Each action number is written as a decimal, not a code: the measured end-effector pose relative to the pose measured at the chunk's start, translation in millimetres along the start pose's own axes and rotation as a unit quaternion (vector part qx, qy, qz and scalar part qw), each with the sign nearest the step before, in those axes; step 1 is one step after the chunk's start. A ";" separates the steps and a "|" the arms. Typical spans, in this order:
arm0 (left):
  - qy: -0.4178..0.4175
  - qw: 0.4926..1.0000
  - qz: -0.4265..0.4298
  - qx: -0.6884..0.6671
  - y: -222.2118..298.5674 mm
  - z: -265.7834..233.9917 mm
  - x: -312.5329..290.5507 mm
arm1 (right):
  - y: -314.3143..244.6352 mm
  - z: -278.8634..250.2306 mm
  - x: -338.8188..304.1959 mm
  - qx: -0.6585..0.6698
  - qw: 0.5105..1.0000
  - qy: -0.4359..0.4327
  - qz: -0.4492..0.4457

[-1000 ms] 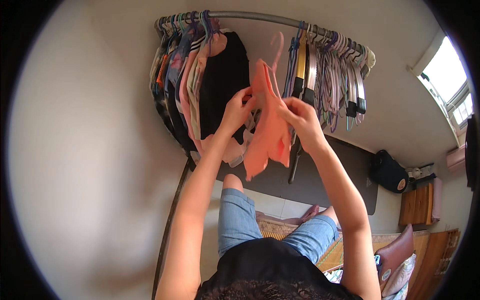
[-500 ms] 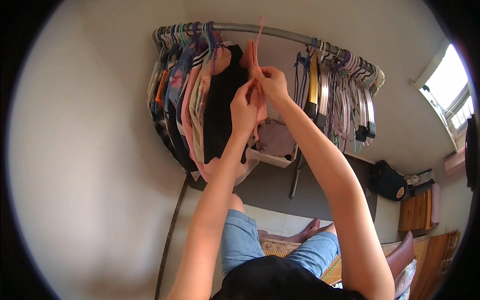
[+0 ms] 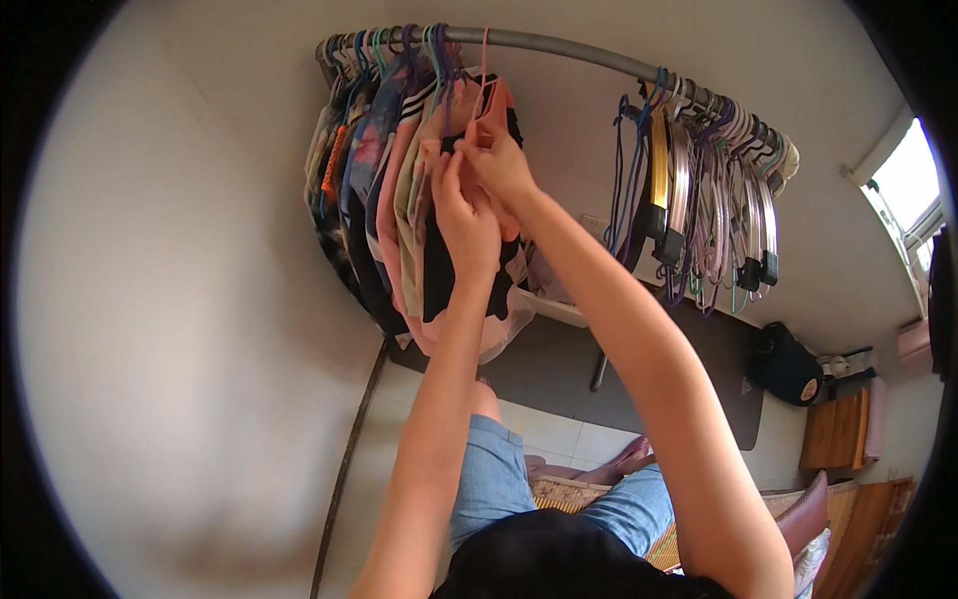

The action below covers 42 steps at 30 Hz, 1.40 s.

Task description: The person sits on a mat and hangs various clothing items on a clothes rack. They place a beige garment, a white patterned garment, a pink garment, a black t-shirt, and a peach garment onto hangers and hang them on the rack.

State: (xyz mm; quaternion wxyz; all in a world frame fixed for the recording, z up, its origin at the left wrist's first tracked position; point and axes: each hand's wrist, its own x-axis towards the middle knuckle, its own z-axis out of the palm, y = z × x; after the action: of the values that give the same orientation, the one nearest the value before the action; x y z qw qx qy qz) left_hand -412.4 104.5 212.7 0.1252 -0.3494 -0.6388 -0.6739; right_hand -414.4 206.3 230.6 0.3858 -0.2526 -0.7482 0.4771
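A salmon-pink garment [image 3: 505, 102] hangs from a pink hanger [image 3: 485, 58], whose hook reaches up to the grey metal rail [image 3: 559, 43]. My right hand [image 3: 502, 172] pinches the garment just below the hanger's neck. Close beside it, my left hand [image 3: 467, 228] has its fingertips closed on the cloth's left part. The exact finger contact is partly hidden. Right behind the pink garment hangs a black one [image 3: 439, 265], among several clothes packed along the left of the rail.
Bare hangers [image 3: 714, 190], some with gold or silver bars, crowd the rail's right end. A white bin [image 3: 559, 312] stands below, on a dark mat [image 3: 689, 384]. A dark bag [image 3: 783, 364] and a wooden cabinet [image 3: 836, 429] are at the right. A wall rises at the left.
Both hands and the pink garment have moved left, up against the hanging clothes. The hanger's hook has shifted left along the rail. The view has also shifted slightly.
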 end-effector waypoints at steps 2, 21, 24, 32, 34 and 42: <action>0.019 1.000 0.002 0.007 -4.9 -7.1 -0.4 | -12.1 14.2 -18.0 0.045 0.999 0.002 0.025; -0.247 0.955 -0.118 -0.117 57.6 6.4 -220.6 | 34.2 -136.7 -272.3 -0.019 0.989 0.076 0.124; -0.400 0.901 -0.120 -0.117 91.3 17.8 -296.7 | 67.4 -189.5 -366.3 -0.049 0.963 0.191 0.186; -0.697 0.660 -0.089 -0.266 153.8 22.3 -429.6 | 32.4 -255.8 -571.5 -0.136 0.876 0.351 0.302; -0.752 0.589 -0.067 -0.288 176.4 21.7 -443.4 | 7.9 -253.5 -603.9 -0.153 0.843 0.411 0.310; -0.835 0.432 0.041 -0.339 215.7 0.8 -490.4 | -37.0 -201.6 -738.9 -0.204 0.643 0.562 0.478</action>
State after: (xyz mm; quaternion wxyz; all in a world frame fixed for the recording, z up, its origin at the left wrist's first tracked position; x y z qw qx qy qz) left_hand 75.9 -63.8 70.0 -0.5704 -0.7820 -0.1379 -0.2103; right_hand 174.9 -255.8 65.5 0.3894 -0.8671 -0.2404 0.1969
